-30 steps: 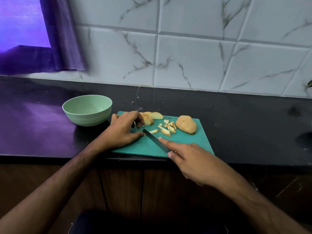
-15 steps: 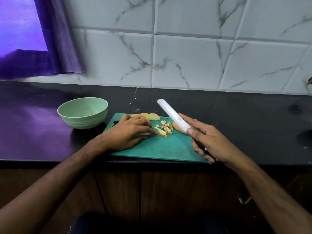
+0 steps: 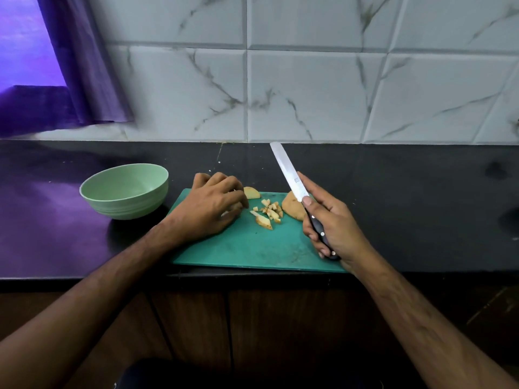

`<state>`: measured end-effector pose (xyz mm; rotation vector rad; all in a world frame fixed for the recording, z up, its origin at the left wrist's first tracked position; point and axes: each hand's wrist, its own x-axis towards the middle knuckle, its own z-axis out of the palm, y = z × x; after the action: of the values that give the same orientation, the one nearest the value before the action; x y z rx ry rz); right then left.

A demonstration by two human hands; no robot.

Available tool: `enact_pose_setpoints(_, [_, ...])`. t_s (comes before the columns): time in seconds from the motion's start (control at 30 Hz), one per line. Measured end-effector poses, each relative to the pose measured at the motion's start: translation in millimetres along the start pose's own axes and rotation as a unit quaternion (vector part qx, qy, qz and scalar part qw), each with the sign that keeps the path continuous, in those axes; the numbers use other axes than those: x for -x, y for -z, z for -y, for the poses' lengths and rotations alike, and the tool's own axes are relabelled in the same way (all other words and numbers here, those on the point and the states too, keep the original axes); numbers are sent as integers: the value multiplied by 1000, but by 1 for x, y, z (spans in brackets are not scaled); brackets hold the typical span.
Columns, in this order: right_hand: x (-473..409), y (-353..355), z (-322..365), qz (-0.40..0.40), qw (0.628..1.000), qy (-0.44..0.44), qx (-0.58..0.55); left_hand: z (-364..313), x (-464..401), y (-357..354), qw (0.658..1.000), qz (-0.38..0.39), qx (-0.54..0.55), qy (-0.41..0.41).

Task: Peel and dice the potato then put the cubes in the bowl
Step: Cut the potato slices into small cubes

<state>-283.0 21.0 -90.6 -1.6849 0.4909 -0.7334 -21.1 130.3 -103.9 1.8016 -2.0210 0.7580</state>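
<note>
Mid-dice at frame centre: the left hand (image 3: 209, 209) curls over potato pieces on the green plastic cutting board (image 3: 247, 248), the right hand (image 3: 331, 226) grips a raised steel knife (image 3: 289, 175); next, seemingly, another cut, the pale green bowl (image 3: 123, 192) left of the board.

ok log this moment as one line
right hand: grips black-handled steel knife, blade raised | left hand: on sliced potato | diced potato pieces: on green cutting board | pale green bowl: empty

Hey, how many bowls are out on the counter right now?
1. The green bowl stands on the dark counter, left of the cutting board and beside the left hand. Nothing shows inside it.
</note>
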Motion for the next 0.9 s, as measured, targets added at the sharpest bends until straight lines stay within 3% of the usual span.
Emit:
enact_pose_setpoints(0.27, [-1, 0, -1, 5, 1000, -2, 5, -23, -17, -1, 995, 63, 39, -71])
enact_pose_setpoints(0.77, [1, -3, 0, 9, 1000, 0, 27, -18, 7, 9, 983, 29, 172, 56])
enact_pose_setpoints(0.9, [0, -3, 0, 9, 999, -1, 35, -16, 7, 12, 986, 0, 158, 49])
